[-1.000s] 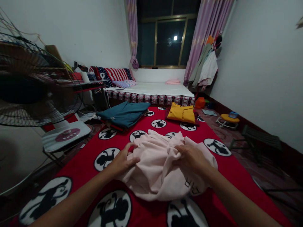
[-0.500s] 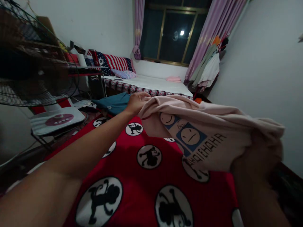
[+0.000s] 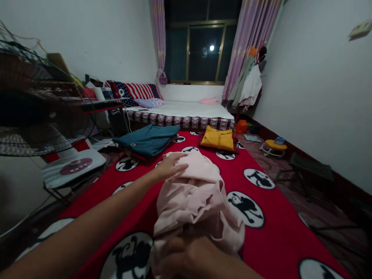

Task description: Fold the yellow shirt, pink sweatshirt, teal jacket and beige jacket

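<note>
A pale pink shirt [image 3: 192,201] lies bunched and crumpled on a red blanket [image 3: 139,197] with black-and-white monkey circles; the shirt's printed side does not show. My left hand [image 3: 171,166] rests on the shirt's far end, fingers apart and not closed on the cloth. Closer to me, my right hand [image 3: 188,255] is curled over the shirt's near end, slightly blurred, its fingertips hidden in the cloth. Beyond my left hand sits a folded teal garment [image 3: 151,139], and a folded yellow garment [image 3: 217,137] lies farther right.
At left, a fan [image 3: 35,112] stands by a desk. A bed [image 3: 186,110] is under the window at the back. Along the right side are a yellow stool [image 3: 274,145] and a dark folding stool [image 3: 309,168]. Clothes [image 3: 250,85] hang by the curtain.
The pink shirt, earlier stretched between both raised hands, is now down on the blanket, bunched lengthwise. My right hand has come in toward the middle and nearer me; my left hand's grip has loosened.
</note>
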`<act>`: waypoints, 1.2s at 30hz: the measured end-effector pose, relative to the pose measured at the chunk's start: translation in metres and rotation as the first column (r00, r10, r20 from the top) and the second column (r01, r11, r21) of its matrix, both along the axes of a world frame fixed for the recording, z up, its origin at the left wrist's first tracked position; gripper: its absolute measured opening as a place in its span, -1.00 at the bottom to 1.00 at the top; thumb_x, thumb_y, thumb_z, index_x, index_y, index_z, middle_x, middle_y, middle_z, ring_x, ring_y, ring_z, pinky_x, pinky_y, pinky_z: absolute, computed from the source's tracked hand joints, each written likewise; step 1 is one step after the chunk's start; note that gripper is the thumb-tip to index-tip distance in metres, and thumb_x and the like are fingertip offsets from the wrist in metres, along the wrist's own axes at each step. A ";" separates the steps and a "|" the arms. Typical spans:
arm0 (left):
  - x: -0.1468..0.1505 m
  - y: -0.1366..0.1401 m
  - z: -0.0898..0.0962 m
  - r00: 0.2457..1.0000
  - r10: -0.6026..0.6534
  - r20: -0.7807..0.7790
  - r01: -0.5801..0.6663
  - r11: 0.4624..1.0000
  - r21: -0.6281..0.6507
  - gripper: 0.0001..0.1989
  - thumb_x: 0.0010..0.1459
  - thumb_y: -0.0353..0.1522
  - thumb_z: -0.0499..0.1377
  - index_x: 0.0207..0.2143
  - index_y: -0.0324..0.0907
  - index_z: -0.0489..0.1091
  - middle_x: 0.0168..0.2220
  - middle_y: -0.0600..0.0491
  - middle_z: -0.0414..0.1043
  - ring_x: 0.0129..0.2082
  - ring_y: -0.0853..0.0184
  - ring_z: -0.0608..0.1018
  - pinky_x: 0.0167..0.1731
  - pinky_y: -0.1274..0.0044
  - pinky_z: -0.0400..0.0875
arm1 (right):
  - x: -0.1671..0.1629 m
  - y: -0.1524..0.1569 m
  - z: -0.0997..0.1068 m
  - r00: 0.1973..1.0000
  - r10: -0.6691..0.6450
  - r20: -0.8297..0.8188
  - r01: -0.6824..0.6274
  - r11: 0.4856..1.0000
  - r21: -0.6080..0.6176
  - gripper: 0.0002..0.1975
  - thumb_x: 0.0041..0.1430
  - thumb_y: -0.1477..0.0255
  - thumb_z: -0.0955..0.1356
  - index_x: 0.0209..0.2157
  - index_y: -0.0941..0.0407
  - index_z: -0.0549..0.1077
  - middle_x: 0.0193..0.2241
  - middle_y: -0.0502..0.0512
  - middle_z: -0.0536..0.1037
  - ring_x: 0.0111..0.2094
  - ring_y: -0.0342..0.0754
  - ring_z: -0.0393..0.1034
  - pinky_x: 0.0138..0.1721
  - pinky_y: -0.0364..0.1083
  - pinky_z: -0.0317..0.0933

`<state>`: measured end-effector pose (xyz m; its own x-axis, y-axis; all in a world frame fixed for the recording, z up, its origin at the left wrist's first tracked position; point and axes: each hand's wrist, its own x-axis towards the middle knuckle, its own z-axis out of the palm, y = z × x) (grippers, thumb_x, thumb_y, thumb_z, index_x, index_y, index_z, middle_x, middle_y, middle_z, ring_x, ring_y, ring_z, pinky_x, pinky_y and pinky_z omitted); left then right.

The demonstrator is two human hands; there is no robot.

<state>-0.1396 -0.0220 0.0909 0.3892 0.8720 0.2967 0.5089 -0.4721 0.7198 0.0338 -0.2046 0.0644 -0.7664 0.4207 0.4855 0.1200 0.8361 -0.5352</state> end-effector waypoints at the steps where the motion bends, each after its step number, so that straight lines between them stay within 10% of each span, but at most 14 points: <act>1: 0.007 -0.006 -0.006 0.995 -0.032 -0.094 0.034 0.999 0.027 -0.35 0.02 -0.11 0.21 0.15 -0.15 0.29 0.19 -0.11 0.24 0.09 0.09 0.37 0.02 0.35 0.30 | 0.003 0.009 0.004 0.999 0.011 -0.046 -0.011 1.000 -0.006 -0.82 0.15 0.40 0.37 -0.18 -0.03 0.50 -0.32 -0.09 0.57 -0.33 -0.24 0.46 -0.35 -0.32 0.24; 4: 0.024 -0.019 -0.030 0.930 -0.018 -0.368 0.065 0.991 0.116 -0.29 -0.02 -0.13 0.27 0.19 -0.10 0.24 0.08 -0.12 0.32 0.04 0.05 0.38 0.03 0.31 0.26 | 0.023 0.030 0.018 0.932 -0.214 -0.294 0.227 0.974 0.010 -0.76 0.21 0.55 0.28 -0.14 0.03 0.49 -0.28 0.03 0.55 -0.29 -0.18 0.45 -0.28 -0.25 0.28; 7: 0.035 -0.025 -0.047 0.871 0.052 -0.489 0.023 0.989 0.146 -0.48 0.07 -0.11 0.20 0.08 -0.01 0.36 -0.10 -0.07 0.37 -0.14 0.10 0.46 -0.15 0.36 0.34 | 0.059 0.053 0.020 0.702 -0.570 -0.427 0.609 0.792 -0.056 -0.81 0.21 0.52 0.28 -0.20 0.05 0.49 -0.24 0.10 0.52 -0.19 -0.08 0.43 -0.17 -0.12 0.31; 10: 0.037 -0.029 -0.051 0.856 0.074 -0.511 0.012 0.986 0.164 -0.66 0.10 -0.19 0.19 -0.05 -0.01 0.43 -0.15 -0.03 0.36 -0.24 0.17 0.47 -0.26 0.42 0.33 | 0.095 0.087 -0.002 0.497 -0.818 -0.288 0.782 0.567 -0.260 -0.77 0.17 0.34 0.31 -0.14 0.10 0.44 -0.15 0.19 0.49 -0.11 0.04 0.40 -0.17 -0.01 0.34; 13: 0.028 -0.032 -0.048 0.910 0.103 -0.401 -0.028 0.981 0.190 -0.73 0.10 -0.28 0.19 -0.12 -0.09 0.42 -0.18 -0.01 0.38 -0.21 0.21 0.46 -0.22 0.45 0.33 | 0.111 0.119 -0.028 0.480 -0.871 -0.101 0.760 0.471 -0.447 -0.54 0.13 0.19 0.31 0.00 0.16 0.34 -0.10 0.27 0.47 -0.08 0.08 0.40 -0.11 0.07 0.33; 16: 0.010 -0.032 -0.046 0.951 0.222 -0.214 -0.183 0.965 0.188 -0.71 0.15 -0.26 0.12 -0.10 -0.18 0.39 -0.10 -0.07 0.40 -0.12 0.19 0.46 -0.11 0.41 0.33 | 0.104 0.133 -0.034 0.562 -0.826 -0.035 0.725 0.513 -0.460 -0.43 0.14 0.19 0.29 0.13 0.15 0.22 -0.01 0.28 0.43 -0.04 0.05 0.38 -0.03 0.08 0.28; 22: -0.021 -0.029 -0.053 0.942 0.284 -0.177 -0.310 0.941 -0.139 -0.67 0.10 -0.32 0.11 -0.09 -0.26 0.39 -0.31 -0.07 0.52 -0.28 0.19 0.56 -0.24 0.42 0.39 | 0.076 0.126 -0.004 0.626 -0.763 0.159 0.774 0.633 -0.012 -0.50 0.10 0.40 0.30 0.12 0.06 0.33 0.07 0.18 0.39 0.08 0.07 0.25 0.05 0.01 0.14; 29: -0.025 -0.029 -0.067 0.876 0.421 -0.235 -0.457 0.881 -0.124 -0.52 -0.08 -0.32 0.27 -0.07 -0.27 0.34 -0.26 -0.09 0.52 -0.25 0.17 0.56 -0.26 0.45 0.39 | 0.071 0.114 -0.006 0.458 -0.726 0.513 0.813 0.575 0.088 -0.72 0.11 0.34 0.30 -0.12 0.01 0.46 -0.31 0.08 0.59 -0.25 0.03 0.45 -0.39 -0.13 0.05; 36: 0.006 -0.032 -0.074 0.979 0.154 0.130 -0.111 0.950 -0.293 -0.76 -0.07 -0.34 0.23 -0.30 -0.27 0.46 -0.29 -0.05 0.55 -0.30 0.20 0.56 -0.34 0.47 0.40 | 0.055 0.122 -0.021 0.493 -0.714 0.497 0.792 0.605 0.085 -0.83 0.07 0.31 0.29 -0.48 0.08 0.46 -0.49 0.07 0.54 -0.41 -0.02 0.41 -0.48 -0.14 -0.04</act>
